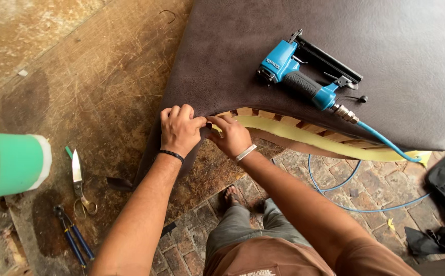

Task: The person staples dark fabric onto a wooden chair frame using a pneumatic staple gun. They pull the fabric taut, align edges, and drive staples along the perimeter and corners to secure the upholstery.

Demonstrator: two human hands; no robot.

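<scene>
Head view: my left hand [179,129] and right hand [231,136] together pinched the brown cover [304,30] edge taut over yellow foam [304,139]; staple gun [307,71] lay beyond them.

brown leatherette [335,36], blue stapler [304,71], green roll [7,163]

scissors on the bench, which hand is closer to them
Left. The left hand pinches the brown cover's edge, up and right of the scissors. The right hand grips the same edge farther right, beyond the left.
</scene>
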